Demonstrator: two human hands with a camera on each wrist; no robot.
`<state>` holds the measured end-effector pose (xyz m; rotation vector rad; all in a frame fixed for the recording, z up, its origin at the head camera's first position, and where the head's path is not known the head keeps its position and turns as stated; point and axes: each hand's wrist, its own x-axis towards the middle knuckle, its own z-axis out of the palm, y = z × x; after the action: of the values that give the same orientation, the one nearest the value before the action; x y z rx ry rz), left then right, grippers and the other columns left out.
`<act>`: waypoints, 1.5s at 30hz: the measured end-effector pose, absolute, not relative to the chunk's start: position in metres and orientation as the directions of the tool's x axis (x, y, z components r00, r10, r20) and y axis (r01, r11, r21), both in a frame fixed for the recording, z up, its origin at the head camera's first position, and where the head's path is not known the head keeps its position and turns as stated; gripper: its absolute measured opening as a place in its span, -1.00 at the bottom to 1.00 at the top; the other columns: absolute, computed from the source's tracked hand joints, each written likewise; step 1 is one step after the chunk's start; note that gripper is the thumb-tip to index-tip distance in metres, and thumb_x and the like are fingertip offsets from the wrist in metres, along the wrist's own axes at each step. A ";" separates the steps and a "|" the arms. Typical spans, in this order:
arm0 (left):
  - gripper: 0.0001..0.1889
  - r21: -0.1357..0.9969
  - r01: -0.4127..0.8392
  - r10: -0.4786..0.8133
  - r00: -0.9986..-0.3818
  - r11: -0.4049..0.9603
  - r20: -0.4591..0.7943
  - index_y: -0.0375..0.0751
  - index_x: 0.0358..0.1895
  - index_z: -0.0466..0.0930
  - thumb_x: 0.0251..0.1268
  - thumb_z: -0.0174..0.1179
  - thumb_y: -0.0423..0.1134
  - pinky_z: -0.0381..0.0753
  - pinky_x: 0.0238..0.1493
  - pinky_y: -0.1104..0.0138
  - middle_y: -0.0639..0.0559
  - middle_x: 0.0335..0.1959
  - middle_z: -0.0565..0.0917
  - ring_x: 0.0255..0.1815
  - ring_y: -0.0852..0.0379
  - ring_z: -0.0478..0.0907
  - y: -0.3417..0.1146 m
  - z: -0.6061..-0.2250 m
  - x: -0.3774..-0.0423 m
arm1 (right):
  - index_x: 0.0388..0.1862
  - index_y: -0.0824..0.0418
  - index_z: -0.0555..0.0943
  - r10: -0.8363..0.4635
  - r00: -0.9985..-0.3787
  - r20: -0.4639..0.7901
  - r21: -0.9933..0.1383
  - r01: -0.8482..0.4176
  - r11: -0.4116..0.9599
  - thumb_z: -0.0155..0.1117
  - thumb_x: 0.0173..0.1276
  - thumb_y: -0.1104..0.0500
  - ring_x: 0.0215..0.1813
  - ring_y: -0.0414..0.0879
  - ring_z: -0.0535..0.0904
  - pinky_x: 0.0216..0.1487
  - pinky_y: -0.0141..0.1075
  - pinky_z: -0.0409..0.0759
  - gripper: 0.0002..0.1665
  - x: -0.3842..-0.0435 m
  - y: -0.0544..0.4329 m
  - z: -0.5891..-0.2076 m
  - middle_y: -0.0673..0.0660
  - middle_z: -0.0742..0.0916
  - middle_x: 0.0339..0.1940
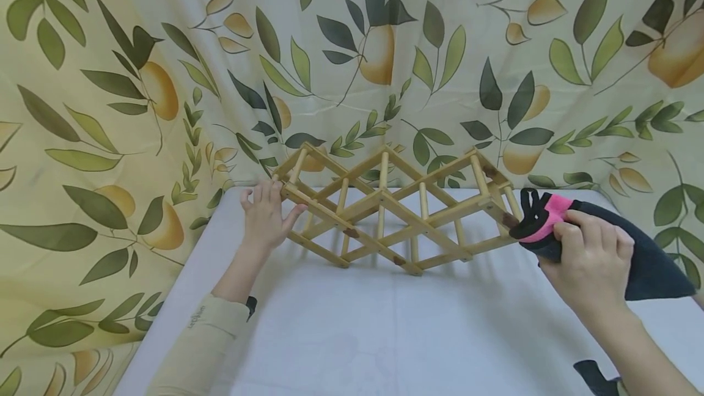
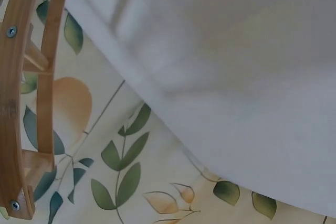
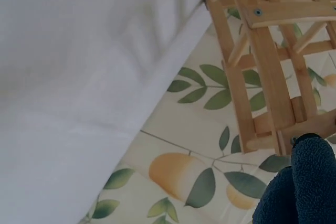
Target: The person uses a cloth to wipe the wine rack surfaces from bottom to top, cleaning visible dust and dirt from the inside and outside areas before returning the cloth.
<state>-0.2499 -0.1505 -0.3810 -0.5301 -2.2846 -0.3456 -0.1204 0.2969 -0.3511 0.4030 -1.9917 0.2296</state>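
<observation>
A lattice rack of wooden slats and dowels [image 1: 381, 197] stands unfolded on the white-covered table, also seen in the left wrist view [image 2: 13, 103] and right wrist view [image 3: 268, 66]. My left hand [image 1: 266, 216] touches the rack's left end, fingers fairly straight and thumb spread along the front slat. In my right hand [image 1: 596, 261] I grip a dark navy fabric piece [image 1: 654, 255] with a pink band and black loops. Its front edge meets the rack's right end. The right wrist view shows the dark, fuzzy fabric [image 3: 315, 177] against the end bar. Neither hand appears in the wrist views.
White cloth [image 1: 352, 335] covers the table under the rack. A curtain with leaves and orange fruit [image 1: 352, 78] hangs close behind and along the left side. Dark straps [image 1: 596, 377] show near the right forearm.
</observation>
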 end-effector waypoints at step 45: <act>-0.85 -0.350 0.601 0.575 -0.231 0.719 0.785 -0.14 -0.49 0.40 0.12 -0.01 -0.16 0.01 -0.14 0.10 0.06 -0.47 0.37 -0.36 0.06 0.23 -0.091 -0.382 -0.250 | -0.24 0.40 0.28 -0.221 -0.577 0.786 -0.044 -0.409 0.911 0.53 -0.55 0.39 -0.13 0.39 0.30 -0.14 0.17 0.18 -0.19 -0.152 0.282 -0.358 0.47 0.45 -0.13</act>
<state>-0.2502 -0.0905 -0.3819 -0.9085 -1.9025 -0.0313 -0.1521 0.2821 -0.3583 0.4474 -2.2047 0.2776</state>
